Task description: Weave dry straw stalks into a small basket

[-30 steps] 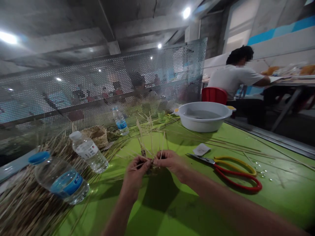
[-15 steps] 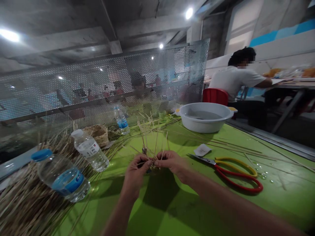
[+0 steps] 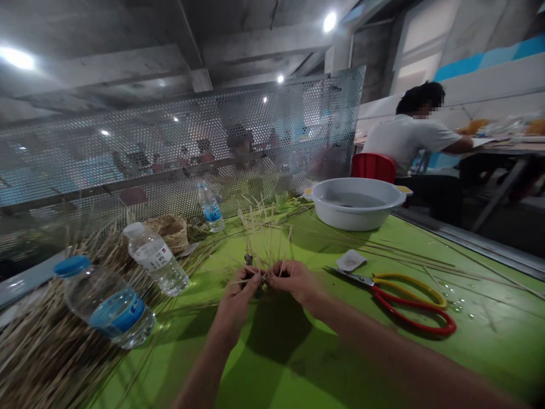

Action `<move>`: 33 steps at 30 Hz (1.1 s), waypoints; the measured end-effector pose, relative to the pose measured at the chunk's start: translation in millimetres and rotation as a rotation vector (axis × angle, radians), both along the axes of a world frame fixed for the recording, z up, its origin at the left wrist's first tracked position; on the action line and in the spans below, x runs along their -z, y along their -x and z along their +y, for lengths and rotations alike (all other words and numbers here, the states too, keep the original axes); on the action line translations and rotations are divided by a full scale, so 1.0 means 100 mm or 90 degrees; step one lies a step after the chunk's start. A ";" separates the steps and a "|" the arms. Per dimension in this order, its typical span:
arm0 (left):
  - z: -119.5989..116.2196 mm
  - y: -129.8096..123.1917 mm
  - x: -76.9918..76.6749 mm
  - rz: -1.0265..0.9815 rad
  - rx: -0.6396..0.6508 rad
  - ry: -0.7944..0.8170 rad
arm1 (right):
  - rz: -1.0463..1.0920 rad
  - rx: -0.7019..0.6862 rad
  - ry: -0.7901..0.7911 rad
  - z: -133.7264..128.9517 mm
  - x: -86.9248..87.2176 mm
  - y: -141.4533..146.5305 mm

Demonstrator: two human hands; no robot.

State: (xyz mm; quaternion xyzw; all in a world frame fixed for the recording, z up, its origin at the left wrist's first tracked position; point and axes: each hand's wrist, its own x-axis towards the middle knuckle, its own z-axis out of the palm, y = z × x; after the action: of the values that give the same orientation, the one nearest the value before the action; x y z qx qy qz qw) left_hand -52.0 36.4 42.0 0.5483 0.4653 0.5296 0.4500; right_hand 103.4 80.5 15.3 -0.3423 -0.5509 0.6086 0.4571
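Note:
Pale straw strands (image 3: pixel 271 250) fan up and outward from between my two hands, just above the green table. My left hand (image 3: pixel 240 292) is closed, thumb and fingers pinching the strands from the left. From the right, my right hand (image 3: pixel 293 281) pinches the same bunch, its fingertips close to the left thumb. A small metal clip (image 3: pixel 248 259) shows just behind the left fingers. Where the strands cross is partly hidden by my fingers. Scissors (image 3: pixel 366 279) with one yellow and one red handle lie to the right of my right hand.
A white basin (image 3: pixel 357 218) with water stands at the back right. Water bottles (image 3: pixel 155 258) and a woven basket (image 3: pixel 176 233) stand left, beside a heap of dry straw (image 3: pixel 51 352). A perforated metal screen (image 3: pixel 170 147) runs behind the table. A person (image 3: pixel 409 139) sits farther right.
My left fingers have shifted slightly upward along the strands. My right hand stays nearly in place, still pinching; the other things on the table are where they were.

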 end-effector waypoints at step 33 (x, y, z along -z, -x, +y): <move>0.07 0.00 0.11 -0.005 -0.066 0.001 | 0.020 0.047 -0.020 -0.03 -0.03 0.03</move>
State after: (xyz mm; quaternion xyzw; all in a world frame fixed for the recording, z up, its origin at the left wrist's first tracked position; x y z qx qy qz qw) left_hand -52.1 43.2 31.3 0.5211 0.4919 0.5539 0.4239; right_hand 100.6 77.2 17.9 -0.3453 -0.5403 0.5881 0.4930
